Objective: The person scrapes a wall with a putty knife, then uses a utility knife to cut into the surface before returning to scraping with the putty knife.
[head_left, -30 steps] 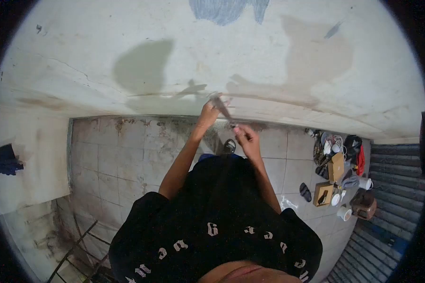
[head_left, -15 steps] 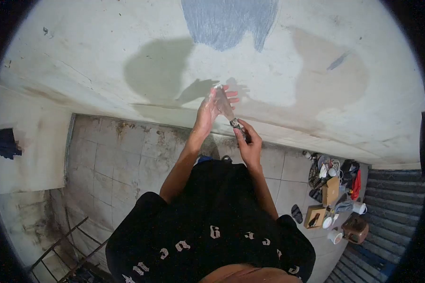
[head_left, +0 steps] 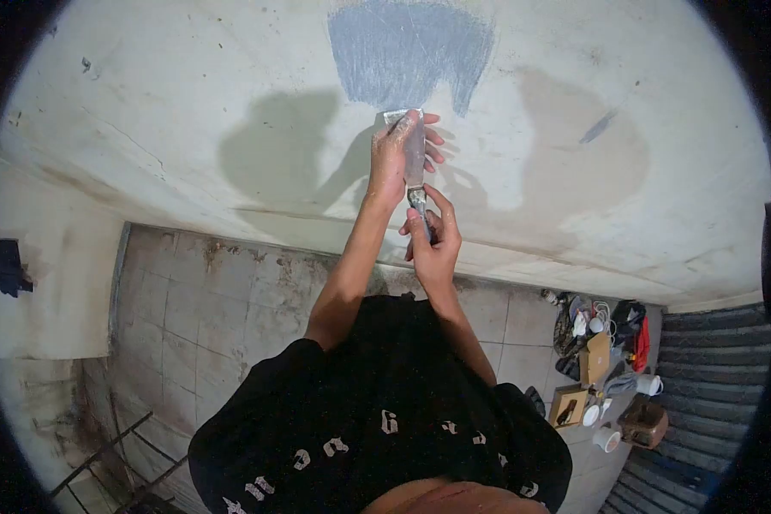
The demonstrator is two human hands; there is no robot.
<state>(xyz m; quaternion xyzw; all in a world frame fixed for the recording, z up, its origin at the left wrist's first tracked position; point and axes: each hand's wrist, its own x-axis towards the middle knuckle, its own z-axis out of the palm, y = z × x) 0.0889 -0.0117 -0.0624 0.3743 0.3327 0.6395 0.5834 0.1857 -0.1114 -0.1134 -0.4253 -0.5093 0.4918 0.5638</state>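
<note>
All nearer the blue-grey patch (head_left: 409, 53) now: left hand (head_left: 388, 164), right hand (head_left: 439, 250), scraper (head_left: 415, 163).

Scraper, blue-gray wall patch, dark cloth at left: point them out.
Scraper (head_left: 415, 164): head view, on the blade.
Blue-gray wall patch (head_left: 407, 53): head view, on its middle.
Dark cloth (head_left: 2, 266): head view, on its middle.

A flat grey metal scraper blade (head_left: 414, 161), smooth and dull, on my distant feed.
I see a broad, matt off-white painted wall (head_left: 565, 51), a streaky, scratched-looking blue-grey patch (head_left: 411, 51), and a matt black cloth T-shirt (head_left: 385, 368).
</note>
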